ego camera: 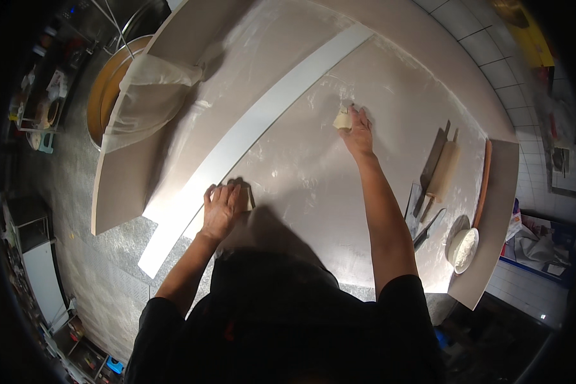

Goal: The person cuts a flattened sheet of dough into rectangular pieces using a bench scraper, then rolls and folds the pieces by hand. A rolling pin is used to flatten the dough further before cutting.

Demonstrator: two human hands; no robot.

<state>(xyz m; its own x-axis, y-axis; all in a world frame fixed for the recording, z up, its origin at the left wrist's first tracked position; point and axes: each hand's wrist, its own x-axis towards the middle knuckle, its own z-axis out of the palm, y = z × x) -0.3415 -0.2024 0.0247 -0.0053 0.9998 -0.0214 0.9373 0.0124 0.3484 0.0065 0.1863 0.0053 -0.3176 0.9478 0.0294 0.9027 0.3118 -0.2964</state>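
Out over the floured board (307, 149), my right hand (358, 134) has its fingers on a small pale piece of dough (342, 120). The dough's upper edge looks uneven, and the fingers hide its right part. Closer to my body, my left hand (218, 209) is curled over a small flat object (246, 198) with a pale edge. Shadow and fingers cover much of that object, so I cannot tell what it is made of. Just left of this hand, a long white strip (254, 125) runs diagonally across the board.
To the right lie a wooden rolling pin (444, 170), a dark-handled knife (429, 229) and a bowl of flour (463, 250). A thin wooden rod (483, 182) lies along the raised right edge (497, 211). Sheer cloth (149, 103) drapes over the left wall, beside a large round vessel (98, 105).
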